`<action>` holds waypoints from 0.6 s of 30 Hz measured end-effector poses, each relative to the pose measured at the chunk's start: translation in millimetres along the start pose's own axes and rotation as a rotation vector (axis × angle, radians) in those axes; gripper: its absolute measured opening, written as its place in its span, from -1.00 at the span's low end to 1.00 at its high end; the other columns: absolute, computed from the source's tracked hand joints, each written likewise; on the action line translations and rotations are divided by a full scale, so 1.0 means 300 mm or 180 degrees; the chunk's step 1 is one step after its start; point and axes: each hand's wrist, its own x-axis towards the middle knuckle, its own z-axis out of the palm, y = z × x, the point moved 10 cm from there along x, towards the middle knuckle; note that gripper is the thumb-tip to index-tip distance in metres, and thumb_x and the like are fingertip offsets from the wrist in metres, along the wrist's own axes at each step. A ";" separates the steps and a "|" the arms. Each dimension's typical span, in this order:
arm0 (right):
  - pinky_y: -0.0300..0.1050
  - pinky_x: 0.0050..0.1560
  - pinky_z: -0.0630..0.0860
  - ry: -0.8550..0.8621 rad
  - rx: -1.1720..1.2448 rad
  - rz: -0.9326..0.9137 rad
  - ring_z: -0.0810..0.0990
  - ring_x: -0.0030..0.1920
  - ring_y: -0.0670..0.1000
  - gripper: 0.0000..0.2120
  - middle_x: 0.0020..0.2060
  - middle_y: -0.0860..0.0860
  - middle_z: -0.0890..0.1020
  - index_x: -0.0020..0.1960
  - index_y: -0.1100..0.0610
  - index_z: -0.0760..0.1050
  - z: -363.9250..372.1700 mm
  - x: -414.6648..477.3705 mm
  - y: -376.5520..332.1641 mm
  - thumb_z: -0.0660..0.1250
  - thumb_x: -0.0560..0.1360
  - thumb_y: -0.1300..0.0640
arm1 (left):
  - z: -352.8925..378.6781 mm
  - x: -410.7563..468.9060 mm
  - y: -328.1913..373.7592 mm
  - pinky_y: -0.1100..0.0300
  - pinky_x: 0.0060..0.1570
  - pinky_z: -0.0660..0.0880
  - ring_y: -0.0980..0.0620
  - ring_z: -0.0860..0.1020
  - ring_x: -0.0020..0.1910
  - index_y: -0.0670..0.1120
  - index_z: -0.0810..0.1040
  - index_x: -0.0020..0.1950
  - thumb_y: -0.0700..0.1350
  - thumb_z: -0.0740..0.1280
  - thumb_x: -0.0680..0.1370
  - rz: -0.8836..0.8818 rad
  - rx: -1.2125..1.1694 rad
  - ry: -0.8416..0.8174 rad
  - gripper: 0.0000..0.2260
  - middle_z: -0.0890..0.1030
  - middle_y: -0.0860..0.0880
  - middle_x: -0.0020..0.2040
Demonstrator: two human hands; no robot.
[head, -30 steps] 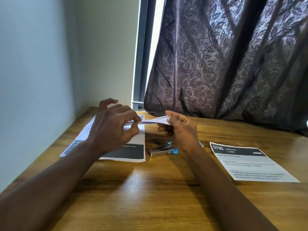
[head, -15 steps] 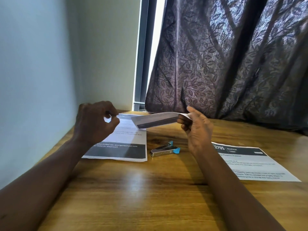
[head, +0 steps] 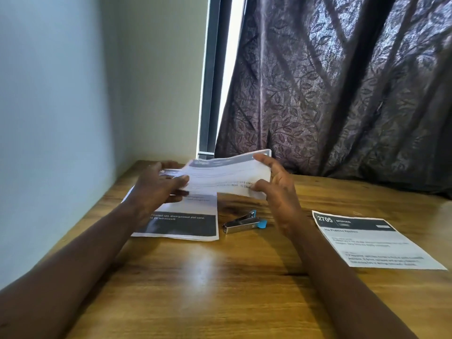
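Head view, left hand (head: 156, 189) back gripping sheet (head: 225, 176), right hand (head: 277, 192) holding

I'm watching the printed sheet (head: 225, 177) turning from edge-on to face-up, its text now showing. The left hand (head: 156, 189), off it half a second ago, is coming back to pinch its left edge, while the right hand (head: 278, 192) is spreading along the right edge.

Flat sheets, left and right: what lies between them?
Head view: a stapler lies on the table between the left sheet and right sheet; the right hand, gripping a raised sheet, hangs above the gap.
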 end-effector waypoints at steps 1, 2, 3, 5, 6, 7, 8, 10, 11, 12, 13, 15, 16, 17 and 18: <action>-0.18 -0.03 0.65 -0.0092 -0.0198 -0.0071 0.62 0.15 0.02 -0.37 0.21 0.03 0.58 0.47 -0.04 0.38 0.008 -0.002 -0.005 0.29 0.52 0.46 | -0.014 0.010 0.000 0.03 -0.18 0.68 -0.06 0.74 -0.16 -0.10 0.48 0.33 -0.27 0.50 0.50 0.0017 -0.0143 0.0070 -0.57 0.71 -0.17 0.05; -0.16 0.00 0.65 -0.0186 -0.0323 -0.0122 0.61 0.18 0.01 -0.30 0.22 0.00 0.58 0.51 -0.11 0.31 0.016 -0.004 -0.006 0.28 0.52 0.46 | -0.027 0.018 0.000 -0.07 -0.08 0.68 -0.10 0.74 -0.08 -0.10 0.45 0.36 -0.32 0.50 0.47 0.0023 -0.0252 0.0115 -0.50 0.71 -0.16 0.09; -0.13 0.04 0.65 -0.0262 -0.0425 -0.0141 0.61 0.19 0.00 -0.25 0.20 -0.05 0.59 0.53 -0.17 0.24 0.023 -0.007 -0.004 0.27 0.52 0.45 | -0.038 0.025 -0.002 -0.17 0.01 0.66 -0.15 0.73 -0.01 -0.10 0.43 0.39 -0.35 0.50 0.45 0.0027 -0.0364 0.0136 -0.44 0.72 -0.15 0.11; -0.03 0.11 0.66 -0.0307 -0.0579 -0.0155 0.64 0.19 0.01 -0.14 0.20 -0.09 0.61 0.58 -0.25 0.10 0.027 -0.011 0.006 0.30 0.52 0.43 | -0.045 0.028 0.001 -0.29 0.09 0.62 -0.20 0.72 0.05 -0.10 0.42 0.42 -0.39 0.50 0.43 0.0075 -0.0458 0.0111 -0.40 0.72 -0.13 0.12; 0.02 0.14 0.65 -0.0270 -0.0626 -0.0162 0.64 0.20 0.02 -0.11 0.24 -0.07 0.61 0.59 -0.29 0.05 0.023 -0.009 0.011 0.32 0.53 0.40 | -0.042 0.024 0.006 -0.31 0.09 0.61 -0.22 0.71 0.07 -0.09 0.42 0.42 -0.40 0.49 0.43 0.0127 -0.0400 0.0091 -0.39 0.72 -0.15 0.12; 0.06 0.17 0.64 -0.0189 -0.0691 -0.0160 0.64 0.20 0.01 -0.11 0.28 -0.04 0.60 0.59 -0.31 0.02 0.015 -0.006 0.015 0.36 0.53 0.34 | -0.033 0.018 0.014 -0.30 0.09 0.62 -0.23 0.70 0.08 -0.07 0.42 0.42 -0.41 0.49 0.43 0.0191 -0.0303 0.0065 -0.38 0.72 -0.17 0.12; 0.07 0.21 0.62 -0.0072 -0.0769 -0.0177 0.63 0.21 0.00 -0.13 0.30 -0.05 0.58 0.59 -0.30 0.01 0.007 -0.005 0.014 0.39 0.55 0.27 | -0.022 0.008 0.022 -0.26 0.08 0.63 -0.24 0.70 0.07 -0.05 0.41 0.43 -0.42 0.48 0.43 0.0243 -0.0208 0.0024 -0.37 0.72 -0.19 0.09; 0.00 0.23 0.59 0.0278 -0.1012 -0.0280 0.62 0.20 -0.04 -0.20 0.28 -0.06 0.57 0.62 -0.20 0.05 -0.026 -0.004 -0.003 0.43 0.56 0.13 | 0.013 -0.010 0.035 -0.19 0.01 0.66 -0.22 0.72 0.02 0.00 0.38 0.44 -0.43 0.46 0.45 0.0342 -0.0107 -0.0168 -0.35 0.74 -0.18 0.03; -0.02 0.23 0.58 0.0450 -0.1105 -0.0337 0.62 0.19 -0.04 -0.24 0.26 -0.05 0.59 0.61 -0.15 0.11 -0.046 -0.004 -0.011 0.44 0.56 0.10 | 0.034 -0.018 0.039 -0.16 -0.04 0.68 -0.20 0.73 0.00 0.02 0.37 0.43 -0.42 0.46 0.46 0.0371 -0.0076 -0.0288 -0.35 0.75 -0.17 0.02; -0.01 0.23 0.59 0.0581 -0.1144 -0.0356 0.63 0.17 -0.04 -0.30 0.24 -0.04 0.61 0.58 -0.12 0.19 -0.065 -0.002 -0.012 0.44 0.55 0.11 | 0.052 -0.028 0.042 -0.13 -0.08 0.69 -0.19 0.73 0.00 0.04 0.37 0.42 -0.42 0.45 0.47 0.0381 -0.0059 -0.0393 -0.37 0.75 -0.15 0.03; 0.03 0.21 0.62 0.0656 -0.1133 -0.0332 0.65 0.14 -0.03 -0.36 0.21 -0.01 0.64 0.54 -0.10 0.27 -0.079 0.000 -0.010 0.44 0.56 0.14 | 0.064 -0.032 0.042 -0.12 -0.09 0.69 -0.19 0.73 0.00 0.05 0.38 0.42 -0.40 0.44 0.49 0.0382 -0.0066 -0.0451 -0.39 0.75 -0.15 0.04; 0.09 0.16 0.65 0.0679 -0.1057 -0.0203 0.68 0.10 0.00 -0.47 0.16 0.02 0.67 0.47 -0.07 0.37 -0.098 0.005 0.002 0.42 0.56 0.20 | 0.074 -0.036 0.046 -0.12 -0.08 0.68 -0.19 0.73 0.00 0.06 0.40 0.41 -0.32 0.44 0.53 0.0420 -0.0082 -0.0432 -0.46 0.75 -0.14 0.05; 0.09 0.15 0.65 0.0657 -0.1023 -0.0136 0.69 0.09 0.01 -0.49 0.14 0.04 0.68 0.45 -0.05 0.40 -0.102 0.007 0.005 0.41 0.56 0.22 | 0.071 -0.036 0.050 -0.10 -0.09 0.68 -0.18 0.74 -0.01 0.07 0.41 0.41 -0.27 0.44 0.55 0.0477 -0.0049 -0.0373 -0.50 0.75 -0.14 0.05; 0.10 0.15 0.65 0.0630 -0.1002 -0.0102 0.69 0.08 0.01 -0.51 0.13 0.04 0.69 0.44 -0.03 0.42 -0.104 0.008 0.001 0.40 0.56 0.24 | 0.066 -0.036 0.057 -0.07 -0.11 0.68 -0.16 0.74 -0.02 0.08 0.42 0.40 -0.23 0.44 0.56 0.0566 0.0012 -0.0295 -0.53 0.74 -0.13 0.05; 0.10 0.15 0.65 0.0603 -0.1009 -0.0097 0.69 0.07 0.00 -0.51 0.13 0.02 0.69 0.43 -0.02 0.42 -0.105 0.006 -0.006 0.39 0.55 0.26 | 0.061 -0.040 0.067 -0.05 -0.12 0.69 -0.14 0.74 -0.02 0.09 0.44 0.39 -0.20 0.44 0.57 0.0661 0.0074 -0.0218 -0.56 0.74 -0.12 0.05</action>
